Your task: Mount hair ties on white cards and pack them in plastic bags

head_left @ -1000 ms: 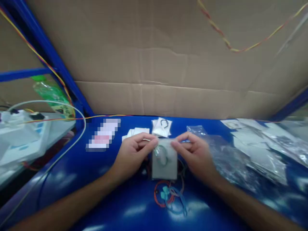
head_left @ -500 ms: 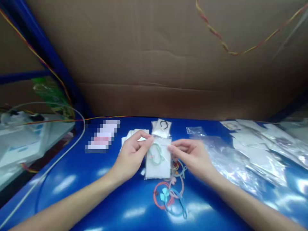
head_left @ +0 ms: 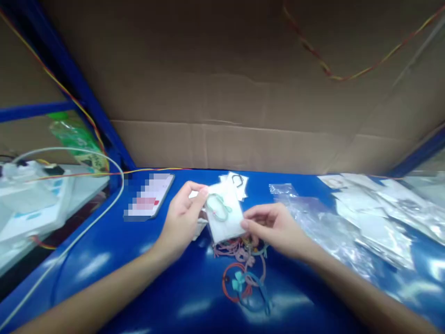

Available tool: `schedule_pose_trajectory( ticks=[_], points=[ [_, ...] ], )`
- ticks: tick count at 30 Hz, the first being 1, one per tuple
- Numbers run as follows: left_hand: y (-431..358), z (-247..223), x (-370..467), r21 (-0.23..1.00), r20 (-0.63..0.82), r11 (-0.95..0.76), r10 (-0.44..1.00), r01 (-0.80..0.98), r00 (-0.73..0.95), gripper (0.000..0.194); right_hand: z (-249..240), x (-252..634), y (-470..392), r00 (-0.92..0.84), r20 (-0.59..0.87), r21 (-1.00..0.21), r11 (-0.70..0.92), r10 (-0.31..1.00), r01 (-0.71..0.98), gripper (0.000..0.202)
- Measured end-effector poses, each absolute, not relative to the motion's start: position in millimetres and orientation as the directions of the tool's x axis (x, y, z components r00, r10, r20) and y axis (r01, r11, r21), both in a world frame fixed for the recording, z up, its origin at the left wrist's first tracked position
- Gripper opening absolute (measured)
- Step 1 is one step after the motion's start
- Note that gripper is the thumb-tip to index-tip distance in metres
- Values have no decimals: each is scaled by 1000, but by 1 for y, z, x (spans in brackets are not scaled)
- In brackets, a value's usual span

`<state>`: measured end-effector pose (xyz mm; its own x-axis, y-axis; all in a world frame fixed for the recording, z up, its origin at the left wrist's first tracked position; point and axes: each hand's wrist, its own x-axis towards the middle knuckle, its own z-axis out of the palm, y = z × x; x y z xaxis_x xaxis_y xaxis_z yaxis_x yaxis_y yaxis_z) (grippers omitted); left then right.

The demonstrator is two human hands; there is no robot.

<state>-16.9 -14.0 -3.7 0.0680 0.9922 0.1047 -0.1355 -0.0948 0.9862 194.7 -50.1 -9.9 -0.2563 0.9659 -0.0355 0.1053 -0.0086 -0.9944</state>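
A white card in a clear plastic bag [head_left: 225, 226] is held up, tilted, over the table. A pale green cord band [head_left: 217, 208], like a hair tie or bracelet, lies on its face. My left hand [head_left: 186, 211] pinches the card's upper left corner between thumb and fingers. At the lower right edge, my right hand [head_left: 273, 225] grips it with thumb and curled fingers. Under and below it is a tangle of coloured cord bands [head_left: 239, 253], mostly pink. Nearer me, a red band [head_left: 225, 287] and a blue band [head_left: 257, 301] with a turquoise bow overlap.
Behind the card lies another white card with a dark band [head_left: 238, 181]. Clear plastic bags [head_left: 323, 232] and bagged white cards [head_left: 375, 222] spread across the right of the blue table [head_left: 146, 283]. A phone [head_left: 153, 199] lies at left, near a white cable [head_left: 121, 185]. Cardboard [head_left: 243, 93] walls the back.
The bagged card has tilted, its lower end lifting and shifting left, uncovering more of the bands beneath. My right hand has slid down to its lower right edge; my left still pinches the upper corner.
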Motion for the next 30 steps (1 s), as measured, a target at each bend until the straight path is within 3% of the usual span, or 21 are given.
schedule_pose_trajectory(
  ticks=[7,13,18,21,25,30],
  points=[
    [-11,-5,-18,987,91,-76,991,-139,103,27,-9,198,-45,-201,-2,-996,15,980,83,27],
    [-11,-6,-18,990,84,-75,993,-119,78,28,-2,199,-49,-390,-98,-987,-38,916,158,27],
    [-8,-8,-20,985,138,-124,984,-118,116,36,-1,204,-41,-103,71,-985,86,992,148,34],
    [-9,-12,-20,977,175,-194,966,84,192,41,-2,214,-31,139,192,-978,177,972,110,36],
    [-17,-13,-20,817,298,-438,877,374,376,20,-4,225,-22,191,193,-977,172,962,124,37],
    [-28,-11,-18,611,357,-685,685,396,635,12,-13,225,-11,80,64,-980,47,995,194,39]
  ],
)
